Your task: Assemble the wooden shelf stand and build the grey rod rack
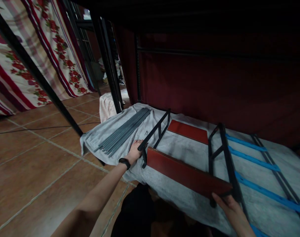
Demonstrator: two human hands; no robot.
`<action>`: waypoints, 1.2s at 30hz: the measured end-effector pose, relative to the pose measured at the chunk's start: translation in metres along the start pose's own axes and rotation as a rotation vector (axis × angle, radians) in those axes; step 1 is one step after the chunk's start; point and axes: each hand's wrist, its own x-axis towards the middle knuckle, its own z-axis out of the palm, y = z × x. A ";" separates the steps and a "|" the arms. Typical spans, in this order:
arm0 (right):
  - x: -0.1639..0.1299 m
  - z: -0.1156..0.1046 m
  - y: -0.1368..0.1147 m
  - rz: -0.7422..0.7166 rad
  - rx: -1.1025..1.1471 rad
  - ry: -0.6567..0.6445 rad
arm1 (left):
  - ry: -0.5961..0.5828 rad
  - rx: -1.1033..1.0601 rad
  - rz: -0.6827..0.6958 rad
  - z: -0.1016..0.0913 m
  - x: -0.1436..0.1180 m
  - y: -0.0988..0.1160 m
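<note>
A long reddish-brown board (184,169) stands on edge between two black metal side frames. The left side frame (160,130) is upright, and my left hand (135,152) is closed at its front end, with the fingers partly hidden. At the board's other end, my right hand (227,205) grips the lower corner, thumb on the front face. That corner meets the right side frame (225,151), and my other fingers are mostly hidden. Behind lies a second reddish-brown board (188,131), flat between the frames.
A bundle of grey rods (125,131) lies left on the grey cloth (189,152), near small metal pieces (146,133). Blue slats (254,159) and dark bars (280,171) lie right. Black bed posts (107,65) rise at the left, above a tiled floor (41,171). A dark red curtain (214,89) hangs behind.
</note>
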 end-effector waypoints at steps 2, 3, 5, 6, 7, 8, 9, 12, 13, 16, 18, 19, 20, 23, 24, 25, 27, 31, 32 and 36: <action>0.001 0.001 -0.004 -0.026 0.005 0.032 | -0.021 -0.004 0.002 -0.001 -0.001 -0.003; 0.001 0.001 -0.006 -0.033 0.009 0.046 | 0.010 -0.015 -0.024 -0.002 -0.002 -0.006; -0.001 0.003 -0.011 -0.036 0.022 0.042 | 0.203 -0.084 -0.152 -0.010 -0.006 -0.012; -0.003 0.003 -0.014 -0.036 0.034 0.023 | 0.354 -0.140 -0.225 -0.015 -0.009 -0.012; -0.005 0.004 -0.018 -0.036 0.048 -0.001 | 0.520 -0.212 -0.287 -0.022 -0.014 -0.010; -0.008 0.004 -0.022 -0.039 0.063 -0.024 | 0.679 -0.288 -0.309 -0.030 -0.020 -0.003; -0.010 0.005 -0.026 -0.044 0.077 -0.041 | 0.800 -0.364 -0.281 -0.037 -0.028 0.008; -0.016 0.005 -0.038 -0.074 0.105 -0.041 | 0.812 -0.463 -0.091 -0.049 -0.053 0.069; -0.017 0.005 -0.041 -0.086 0.113 -0.039 | 0.712 -0.491 -0.018 -0.048 -0.061 0.095; -0.018 0.006 -0.046 -0.118 0.134 -0.053 | 0.318 -0.589 0.180 -0.029 -0.075 0.172; -0.017 0.007 -0.046 -0.144 0.141 -0.065 | 0.108 -0.601 0.296 -0.008 -0.077 0.213; -0.016 0.007 -0.045 -0.149 0.145 -0.069 | 0.024 -0.595 0.354 0.004 -0.077 0.230; -0.015 0.008 -0.044 -0.148 0.152 -0.065 | -0.052 -0.579 0.409 0.016 -0.076 0.245; -0.014 0.011 -0.039 -0.122 0.187 -0.034 | -0.223 -0.495 0.521 0.048 -0.074 0.274; -0.014 0.012 -0.038 -0.115 0.201 -0.023 | -0.275 -0.458 0.543 0.056 -0.074 0.280; -0.014 0.013 -0.036 -0.111 0.215 -0.020 | -0.319 -0.418 0.555 0.063 -0.074 0.284; -0.014 0.015 -0.034 -0.111 0.241 -0.024 | -0.357 -0.328 0.569 0.072 -0.074 0.288; -0.014 0.014 -0.037 -0.112 0.224 -0.023 | -0.347 -0.175 0.570 0.077 -0.071 0.288; -0.013 0.013 -0.038 -0.117 0.210 -0.022 | -0.359 -0.163 0.568 0.077 -0.070 0.287; -0.014 0.011 -0.040 -0.162 0.190 -0.040 | -0.385 -0.180 0.575 0.080 -0.070 0.284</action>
